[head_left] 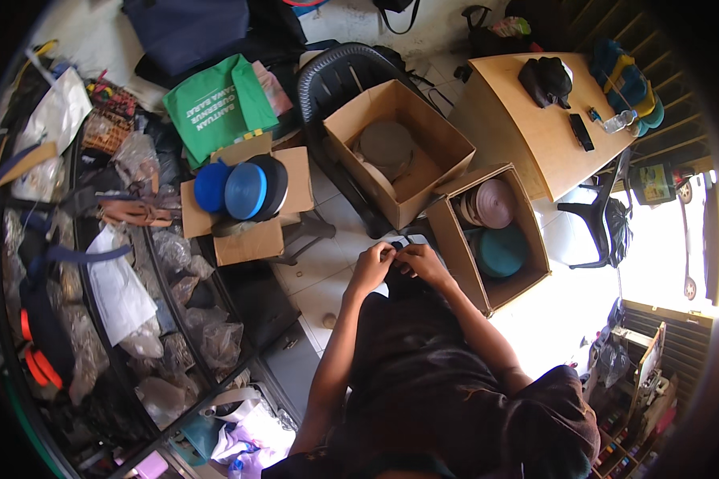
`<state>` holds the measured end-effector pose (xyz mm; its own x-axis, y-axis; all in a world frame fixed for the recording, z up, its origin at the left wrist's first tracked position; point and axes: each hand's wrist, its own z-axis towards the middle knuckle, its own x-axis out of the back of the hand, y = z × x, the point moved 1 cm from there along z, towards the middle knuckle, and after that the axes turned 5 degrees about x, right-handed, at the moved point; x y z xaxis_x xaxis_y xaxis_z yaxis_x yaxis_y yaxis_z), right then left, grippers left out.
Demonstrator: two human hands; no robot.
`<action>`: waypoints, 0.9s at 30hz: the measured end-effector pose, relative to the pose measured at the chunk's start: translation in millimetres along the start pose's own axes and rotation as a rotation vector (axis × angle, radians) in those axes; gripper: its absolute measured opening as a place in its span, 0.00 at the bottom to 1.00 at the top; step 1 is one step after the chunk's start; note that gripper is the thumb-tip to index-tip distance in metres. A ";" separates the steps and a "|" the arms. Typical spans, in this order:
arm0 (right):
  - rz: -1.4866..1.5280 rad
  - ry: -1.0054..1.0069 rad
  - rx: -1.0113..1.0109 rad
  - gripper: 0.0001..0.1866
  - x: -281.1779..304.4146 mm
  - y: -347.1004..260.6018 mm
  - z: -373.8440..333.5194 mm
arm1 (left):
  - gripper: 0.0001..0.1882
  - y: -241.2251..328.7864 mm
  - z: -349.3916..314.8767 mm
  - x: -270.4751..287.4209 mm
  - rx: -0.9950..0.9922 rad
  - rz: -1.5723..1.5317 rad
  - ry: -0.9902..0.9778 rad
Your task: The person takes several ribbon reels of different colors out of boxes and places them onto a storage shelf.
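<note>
My left hand (372, 269) and my right hand (425, 264) are close together above my lap. The fingers of both are pinched inward, nearly meeting. Something small and dark shows between them, too small to name. Just right of my right hand stands an open cardboard box (473, 275) holding a teal roll (502, 251) and a pinkish-grey roll (494, 204) that look like strap webbing. Beyond my hands, a second cardboard box (434, 188) rests on a black plastic chair (312, 104) with grey-beige rolls (386, 146) inside.
To the left, another cardboard box (250, 243) holds blue rolls (245, 191) and a black one. Behind it lies a green bag (220, 108). Shelves with plastic-bagged goods (216, 335) line the left side. A wooden table (527, 120) at the far right bears a black cap (545, 81).
</note>
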<state>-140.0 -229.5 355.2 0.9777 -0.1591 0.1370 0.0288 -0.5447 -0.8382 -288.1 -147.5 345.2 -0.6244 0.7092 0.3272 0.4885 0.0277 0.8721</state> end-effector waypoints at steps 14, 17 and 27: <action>-0.087 0.118 0.019 0.14 59.6 0.9 142.1 | 0.10 -31.3 117.2 2.2 0.273 -0.218 -0.186; -0.186 0.244 0.055 0.16 54.8 31.0 193.4 | 0.10 -34.7 162.5 2.5 0.246 -0.142 -0.223; -0.745 0.378 -0.112 0.39 21.5 78.9 329.6 | 0.08 -69.6 221.0 15.5 0.382 0.085 -0.452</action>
<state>-48.2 -4.5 117.9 0.5754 0.0204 0.8176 0.5985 -0.6919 -0.4039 -197.1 17.3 209.2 -0.2935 0.9471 0.1299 0.7624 0.1499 0.6296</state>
